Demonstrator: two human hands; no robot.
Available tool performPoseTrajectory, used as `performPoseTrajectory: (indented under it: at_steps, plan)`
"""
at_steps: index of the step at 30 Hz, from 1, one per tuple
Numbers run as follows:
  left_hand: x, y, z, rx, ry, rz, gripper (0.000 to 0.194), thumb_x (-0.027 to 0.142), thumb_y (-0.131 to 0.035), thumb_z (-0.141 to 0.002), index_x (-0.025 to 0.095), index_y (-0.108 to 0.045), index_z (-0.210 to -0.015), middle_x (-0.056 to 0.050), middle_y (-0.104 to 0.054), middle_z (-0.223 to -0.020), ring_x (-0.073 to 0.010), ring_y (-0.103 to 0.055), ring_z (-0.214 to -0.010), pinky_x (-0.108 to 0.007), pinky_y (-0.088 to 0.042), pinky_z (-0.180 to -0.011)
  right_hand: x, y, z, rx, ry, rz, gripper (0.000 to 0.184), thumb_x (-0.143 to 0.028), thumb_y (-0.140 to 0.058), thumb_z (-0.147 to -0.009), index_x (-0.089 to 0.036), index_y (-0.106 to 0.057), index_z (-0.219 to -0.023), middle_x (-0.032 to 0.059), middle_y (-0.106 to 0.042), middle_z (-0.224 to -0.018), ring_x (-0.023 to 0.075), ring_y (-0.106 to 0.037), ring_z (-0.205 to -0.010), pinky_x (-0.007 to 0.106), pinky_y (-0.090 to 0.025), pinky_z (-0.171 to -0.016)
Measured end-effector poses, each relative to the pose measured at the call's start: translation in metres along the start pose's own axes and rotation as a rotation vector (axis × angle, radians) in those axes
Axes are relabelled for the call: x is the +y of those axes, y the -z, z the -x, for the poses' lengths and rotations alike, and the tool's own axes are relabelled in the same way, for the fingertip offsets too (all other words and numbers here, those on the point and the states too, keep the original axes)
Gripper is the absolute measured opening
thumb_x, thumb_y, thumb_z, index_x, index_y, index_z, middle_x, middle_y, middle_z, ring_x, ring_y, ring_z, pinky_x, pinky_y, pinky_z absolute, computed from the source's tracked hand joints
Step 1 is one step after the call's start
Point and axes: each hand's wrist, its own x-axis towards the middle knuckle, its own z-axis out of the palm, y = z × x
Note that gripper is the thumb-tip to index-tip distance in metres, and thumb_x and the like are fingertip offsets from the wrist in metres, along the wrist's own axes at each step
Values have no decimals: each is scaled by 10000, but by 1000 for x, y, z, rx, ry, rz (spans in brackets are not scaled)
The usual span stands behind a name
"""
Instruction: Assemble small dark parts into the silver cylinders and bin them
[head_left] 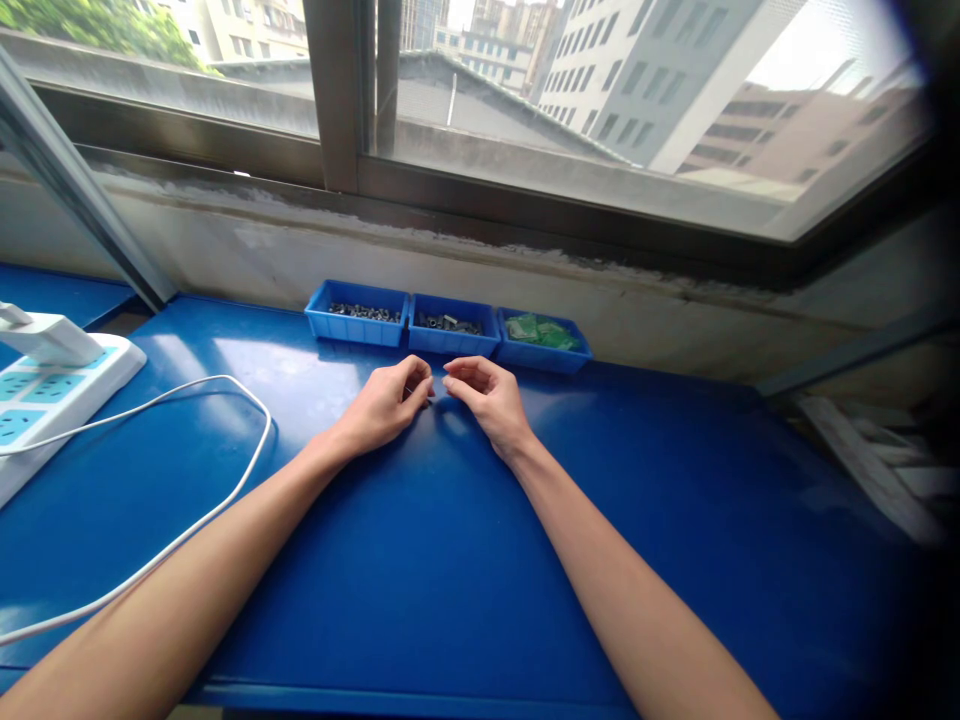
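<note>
My left hand (pixel 385 405) and right hand (pixel 491 405) faced each other above the desk (pixel 450 560), fingertips nearly meeting but apart, with a narrow gap between them. My left thumb and fingers were pinched on a small dark piece (pixel 430 401) that poked out just under the thumb tip. It lay to the left of my right fingertips, close beside them — too little of it showed to tell its long axis. My right thumb and fingers curved toward each other; I couldn't tell whether they gripped anything.

Straight ahead of both hands, just beyond the knuckles, sat the middle tray (pixel 454 343). The left tray (pixel 356 329) was nearer my left hand, and the right tray (pixel 540 357) nearer my right; the row ran crosswise along the far edge.

Counting up: two hands, one visible piece at the fingertips, three blue trays. The left tray held small metal parts (pixel 365 313) and the middle one dark parts (pixel 450 324), both too many to count; the green pieces (pixel 540 330) overlapped, so I couldn't number them either. Off to my left were one power strip (pixel 127 360) and one looping white cable (pixel 266 420).
</note>
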Motion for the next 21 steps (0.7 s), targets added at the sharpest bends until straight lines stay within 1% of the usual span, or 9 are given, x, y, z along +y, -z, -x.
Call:
performPoseTrajectory:
  at_steps: [8,12,16,21]
  plan:
    - [-1,0,-1,11,-12,13,124,271,-547,-929,200,-648,-934,-29,-734,-848,-162,-683,-736,-269,-508,-692,1,0,0,-7,2,-2,228,-321,-768,-716,-198,-707,-898,28,-724,-845,179,-675,-798,324,-538,-795]
    - [0,0,0,33,-22,-11,157,294,-555,-923,206,-684,-933,-38,-746,-873,-174,-689,-761,-279,-516,-708,1,0,0,-13,7,4,224,-335,-764,-722,-202,-708,-893,29,-725,-844,181,-675,-800,324,-539,-792]
    - [1,0,1,52,2,2,127,325,-587,-899,206,-624,-920,-29,-716,-802,-162,-668,-689,-265,-510,-645,1,-1,0,-8,8,18,227,-343,-759,-723,-200,-708,-892,31,-727,-850,180,-673,-799,324,-539,-790]
    - [0,0,1,48,27,16,81,266,-576,-888,221,-509,-892,10,-668,-707,-144,-641,-622,-243,-477,-597,0,-1,1,-4,8,23,209,-322,-760,-722,-203,-710,-887,29,-729,-855,182,-672,-803,319,-539,-780]
